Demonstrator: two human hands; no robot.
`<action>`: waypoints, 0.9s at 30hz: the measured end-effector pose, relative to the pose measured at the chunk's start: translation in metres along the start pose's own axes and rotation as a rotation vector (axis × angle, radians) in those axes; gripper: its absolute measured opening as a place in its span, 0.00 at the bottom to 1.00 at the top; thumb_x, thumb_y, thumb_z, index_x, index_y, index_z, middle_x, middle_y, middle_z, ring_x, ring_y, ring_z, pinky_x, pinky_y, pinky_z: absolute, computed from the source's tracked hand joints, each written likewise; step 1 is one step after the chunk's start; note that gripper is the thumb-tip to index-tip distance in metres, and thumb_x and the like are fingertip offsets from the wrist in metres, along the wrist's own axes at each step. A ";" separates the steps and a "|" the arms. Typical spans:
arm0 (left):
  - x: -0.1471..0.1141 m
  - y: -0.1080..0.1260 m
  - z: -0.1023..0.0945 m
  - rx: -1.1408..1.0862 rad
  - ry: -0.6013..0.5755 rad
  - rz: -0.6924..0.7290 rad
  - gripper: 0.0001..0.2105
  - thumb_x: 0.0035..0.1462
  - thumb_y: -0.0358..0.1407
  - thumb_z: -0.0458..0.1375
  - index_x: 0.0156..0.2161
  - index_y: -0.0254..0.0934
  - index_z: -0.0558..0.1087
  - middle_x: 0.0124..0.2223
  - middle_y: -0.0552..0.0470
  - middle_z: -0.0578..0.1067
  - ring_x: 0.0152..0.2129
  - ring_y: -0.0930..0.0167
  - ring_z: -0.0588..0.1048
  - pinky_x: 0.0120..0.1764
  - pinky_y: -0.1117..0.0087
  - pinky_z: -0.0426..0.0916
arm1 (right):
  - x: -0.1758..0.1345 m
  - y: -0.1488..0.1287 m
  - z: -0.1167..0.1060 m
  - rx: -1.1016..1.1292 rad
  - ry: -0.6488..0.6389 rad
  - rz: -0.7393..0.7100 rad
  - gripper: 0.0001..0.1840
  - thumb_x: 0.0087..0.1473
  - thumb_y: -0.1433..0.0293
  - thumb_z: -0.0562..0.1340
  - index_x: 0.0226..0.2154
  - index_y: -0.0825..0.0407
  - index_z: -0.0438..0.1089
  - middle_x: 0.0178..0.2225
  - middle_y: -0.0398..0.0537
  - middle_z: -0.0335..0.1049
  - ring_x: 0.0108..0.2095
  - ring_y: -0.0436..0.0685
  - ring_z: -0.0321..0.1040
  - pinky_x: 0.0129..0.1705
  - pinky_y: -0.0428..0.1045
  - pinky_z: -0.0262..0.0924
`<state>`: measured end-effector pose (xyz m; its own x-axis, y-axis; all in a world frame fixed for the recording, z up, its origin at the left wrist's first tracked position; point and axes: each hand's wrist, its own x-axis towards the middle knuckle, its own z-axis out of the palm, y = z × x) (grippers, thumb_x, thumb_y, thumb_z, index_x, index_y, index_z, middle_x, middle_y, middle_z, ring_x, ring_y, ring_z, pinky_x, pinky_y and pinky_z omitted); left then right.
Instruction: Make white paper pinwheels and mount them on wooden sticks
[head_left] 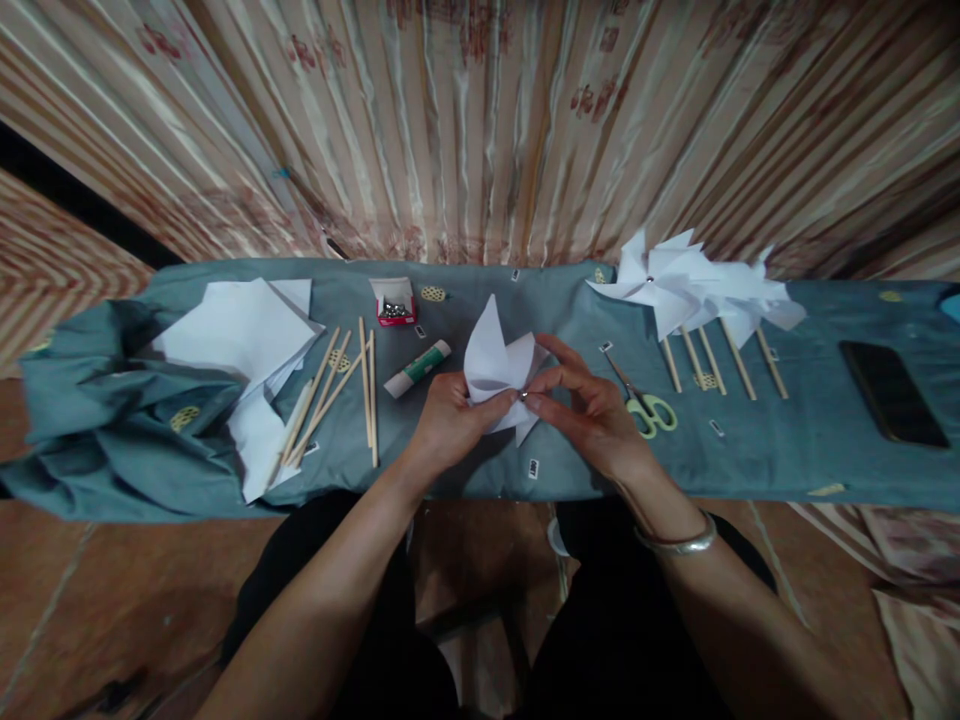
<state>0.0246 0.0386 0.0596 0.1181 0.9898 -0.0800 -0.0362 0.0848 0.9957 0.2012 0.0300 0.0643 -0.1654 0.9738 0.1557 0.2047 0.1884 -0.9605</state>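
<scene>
Striped curtains (480, 120) hang behind a long table spread with a green cloth (487, 475). At its middle, just above the near edge, is a folded white paper pinwheel (491, 350), a small silver pin (523, 396) at its centre. The left hand (450, 420) is closed on the paper, thumb pressed beside the pin. The right hand (589, 415) pinches at the centre from the other side, nearly closed; whether it grips the pin itself, I cannot tell. A glue stick (417, 368) lies near on the left, scissors (651, 412) just beside the right hand. Farther left are an open pin box (395, 312), wooden sticks (373, 390) and white sheets (232, 325); far right, pinwheels on sticks (675, 280) and a phone (892, 392).
</scene>
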 end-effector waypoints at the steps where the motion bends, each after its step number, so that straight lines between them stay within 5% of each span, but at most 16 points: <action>1: 0.000 -0.001 0.000 -0.007 -0.004 0.000 0.09 0.43 0.38 0.67 0.30 0.32 0.80 0.29 0.50 0.80 0.24 0.70 0.74 0.29 0.72 0.67 | 0.000 0.000 0.000 0.002 0.000 -0.001 0.07 0.51 0.61 0.68 0.30 0.47 0.74 0.63 0.47 0.60 0.66 0.62 0.50 0.66 0.59 0.45; 27: -0.006 0.003 0.001 -0.086 -0.071 -0.073 0.15 0.40 0.40 0.69 0.32 0.31 0.80 0.31 0.47 0.81 0.26 0.68 0.76 0.31 0.71 0.69 | -0.003 0.003 -0.002 0.012 -0.079 0.064 0.09 0.51 0.59 0.68 0.29 0.48 0.75 0.63 0.48 0.60 0.67 0.64 0.48 0.66 0.59 0.42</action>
<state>0.0243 0.0327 0.0626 0.1938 0.9702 -0.1457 -0.1093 0.1689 0.9796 0.2046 0.0281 0.0612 -0.2281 0.9707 0.0756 0.2055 0.1239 -0.9708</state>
